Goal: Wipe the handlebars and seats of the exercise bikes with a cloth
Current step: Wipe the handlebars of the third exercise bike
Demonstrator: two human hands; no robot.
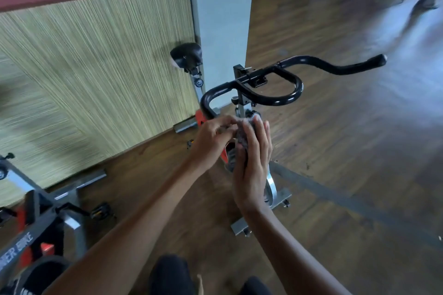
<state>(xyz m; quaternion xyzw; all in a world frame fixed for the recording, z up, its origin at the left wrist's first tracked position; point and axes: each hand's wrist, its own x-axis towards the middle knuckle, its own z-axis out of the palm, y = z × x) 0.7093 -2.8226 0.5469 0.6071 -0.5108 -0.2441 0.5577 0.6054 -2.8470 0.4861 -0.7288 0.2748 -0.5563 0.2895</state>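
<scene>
Cloth point(241, 143) is held between both hands, just below the handlebars point(275, 100), not touching the bar. L hand point(212, 137): fingers curled, pinching cloth edge. R hand point(251, 170): fingers near straight, backing cloth vs palm; thumb hidden. Step, prob.: refolding. To do well: fold to a clean flat pad, wrap round nearest grip, wipe along tube w/ firm pressure. Seat point(187, 55) is well apart, behind.

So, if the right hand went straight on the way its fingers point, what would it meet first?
Probably the front loop of the handlebars, just beyond the right hand, though depth is unclear.
</scene>
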